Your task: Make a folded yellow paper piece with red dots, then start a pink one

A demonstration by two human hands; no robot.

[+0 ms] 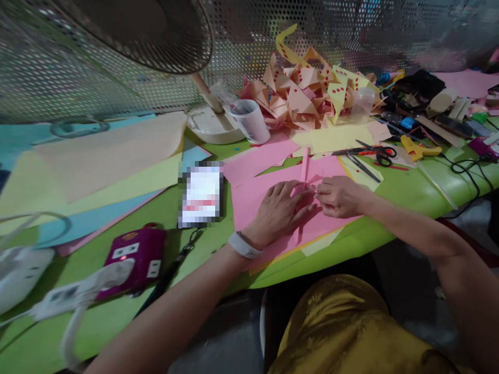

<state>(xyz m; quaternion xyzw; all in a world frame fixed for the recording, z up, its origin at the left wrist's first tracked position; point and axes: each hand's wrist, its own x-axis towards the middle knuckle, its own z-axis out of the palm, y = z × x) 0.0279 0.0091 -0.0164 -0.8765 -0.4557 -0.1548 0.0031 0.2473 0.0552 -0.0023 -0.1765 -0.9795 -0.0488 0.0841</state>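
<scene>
Pink paper sheets lie in front of me, with a narrow folded pink paper strip running upright across them. My left hand, a pale band on its wrist, rests flat over the strip. Its thumb and index finger are apart, their tips at the strip's right side. Close beside those tips, my right hand is closed in a pinch. Whatever sits between its fingers is small and hidden by them. Scissors with dark handles lie beyond my right hand.
A phone and purple power adapter lie left, near stacked coloured sheets. Behind stand a fan, white cup and heaped folded paper. A yellow glue gun and cluttered tools lie right.
</scene>
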